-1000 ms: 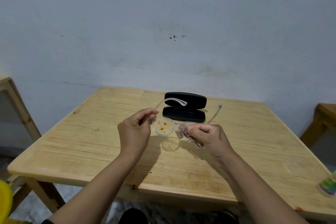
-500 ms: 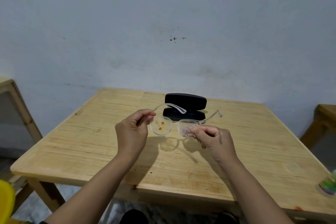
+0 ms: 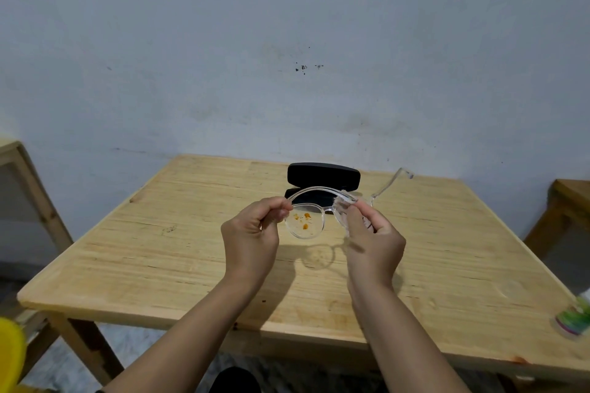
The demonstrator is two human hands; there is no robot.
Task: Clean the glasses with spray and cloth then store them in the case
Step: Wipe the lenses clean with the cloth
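Observation:
Clear-framed glasses are held in the air above the wooden table. Orange specks spot the left lens. My left hand pinches the frame at its left hinge. My right hand presses a small pale cloth over the right lens, gripping lens and cloth together; that lens is mostly hidden. One clear temple arm sticks up to the right. Behind the glasses an open black case stands near the table's far edge. The spray bottle with a green label sits at the table's right edge, cut off by the frame.
A plain grey wall stands close behind the table. Wooden furniture flanks the table on the right, and another wooden frame on the left. Something yellow shows at the bottom left corner.
The glasses have been lifted and tilted, so the right temple arm now points higher. My right hand has shifted its cloth grip up onto the right lens.

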